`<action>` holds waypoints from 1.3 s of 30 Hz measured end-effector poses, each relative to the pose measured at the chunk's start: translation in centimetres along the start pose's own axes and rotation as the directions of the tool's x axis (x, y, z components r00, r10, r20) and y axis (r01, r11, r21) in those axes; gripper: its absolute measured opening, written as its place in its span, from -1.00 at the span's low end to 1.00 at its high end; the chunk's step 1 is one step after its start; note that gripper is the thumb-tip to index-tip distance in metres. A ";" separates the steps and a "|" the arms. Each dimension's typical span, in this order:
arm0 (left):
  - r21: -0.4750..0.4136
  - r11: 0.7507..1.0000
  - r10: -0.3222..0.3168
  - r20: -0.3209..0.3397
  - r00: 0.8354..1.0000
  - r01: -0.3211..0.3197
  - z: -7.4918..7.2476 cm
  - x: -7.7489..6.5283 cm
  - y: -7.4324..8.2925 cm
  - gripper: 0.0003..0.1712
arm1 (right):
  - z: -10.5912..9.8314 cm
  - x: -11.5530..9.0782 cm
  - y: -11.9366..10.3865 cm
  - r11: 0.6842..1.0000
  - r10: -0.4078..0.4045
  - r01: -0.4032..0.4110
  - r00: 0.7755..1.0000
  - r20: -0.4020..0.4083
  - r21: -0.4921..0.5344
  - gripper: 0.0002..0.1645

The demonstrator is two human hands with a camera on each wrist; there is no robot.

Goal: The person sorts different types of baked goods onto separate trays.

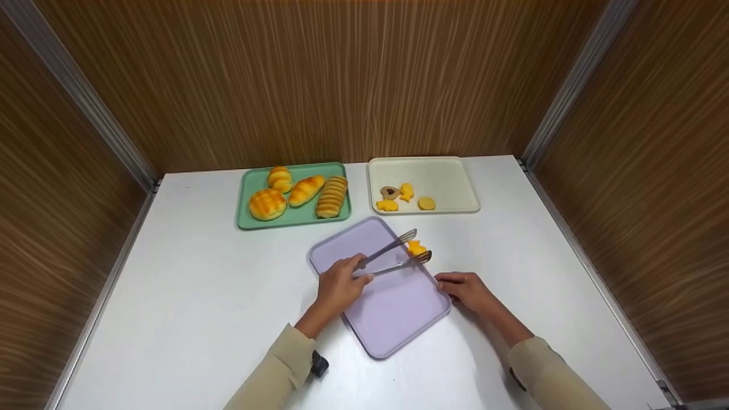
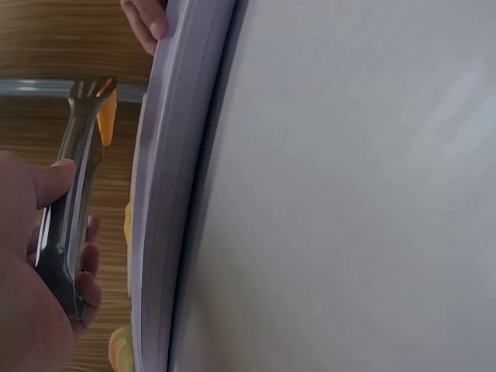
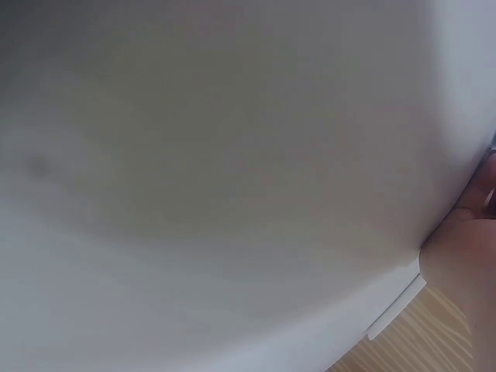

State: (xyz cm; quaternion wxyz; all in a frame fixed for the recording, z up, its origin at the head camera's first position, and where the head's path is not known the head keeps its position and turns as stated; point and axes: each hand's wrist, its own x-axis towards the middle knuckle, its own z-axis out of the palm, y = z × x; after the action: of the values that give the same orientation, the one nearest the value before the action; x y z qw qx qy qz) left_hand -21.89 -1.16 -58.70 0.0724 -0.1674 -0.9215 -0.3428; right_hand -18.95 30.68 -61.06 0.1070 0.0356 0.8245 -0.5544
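Note:
My left hand (image 1: 342, 285) holds a pair of metal tongs (image 1: 393, 248) above the lilac tray (image 1: 393, 319), which lies at an angle on the table. Between the tong tips is a yellow fish-shaped piece (image 1: 416, 248), over the tray's right edge. The left wrist view shows the tongs (image 2: 74, 178) in the palm, with the orange-yellow piece (image 2: 107, 118) at their tips. My right hand (image 1: 468, 291) grips the tray's right rim; in the right wrist view that hand (image 3: 457, 248) shows only at the right edge, its fingertips cut off.
Behind on the left, a green tray (image 1: 285, 223) bears several bread rolls. A cream tray (image 1: 444, 176) beside it holds two yellow fish shapes, a round yellow piece (image 1: 426, 203) and a brown piece (image 1: 390, 193). Wood-grain panels (image 1: 342, 80) enclose the white table (image 1: 188, 296) at back and sides.

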 end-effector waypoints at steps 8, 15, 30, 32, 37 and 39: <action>0.002 1.000 -0.014 -0.022 1.000 0.014 0.9 2.6 0.4 -0.60 | -0.1 -0.1 0.3 1.000 0.007 -0.007 1.000 -0.004 0.006 -0.62; 0.016 1.000 -0.014 -0.025 1.000 0.014 2.0 5.2 0.9 -0.60 | -0.2 -0.1 0.1 1.000 0.010 -0.010 1.000 0.007 0.024 -0.59; 0.071 0.997 -0.010 0.021 1.000 0.008 5.9 10.1 4.2 -0.59 | -0.2 0.1 0.4 1.000 0.021 -0.021 1.000 -0.002 0.007 -0.61; 0.074 0.997 -0.014 0.005 1.000 0.014 6.7 10.6 4.5 -0.60 | -0.2 -0.2 -0.2 1.000 0.028 -0.028 1.000 0.002 0.011 -0.62; 0.100 0.994 -0.039 -0.018 0.999 0.041 8.2 12.1 5.2 -0.58 | 0.0 -0.9 -1.8 1.000 0.014 -0.014 1.000 0.028 0.008 -0.63; 0.109 0.993 -0.051 -0.023 0.998 0.054 8.4 12.5 5.6 -0.58 | 0.0 -0.6 -1.4 1.000 0.018 -0.019 0.999 0.029 0.024 -0.62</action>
State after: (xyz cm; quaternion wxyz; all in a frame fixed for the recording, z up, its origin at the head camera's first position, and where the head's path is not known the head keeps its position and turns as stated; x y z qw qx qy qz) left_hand -31.70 11.55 -58.59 0.0818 -0.1354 -0.9423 -0.2952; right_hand -18.63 30.15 -59.62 0.1238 0.0364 0.8156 -0.5640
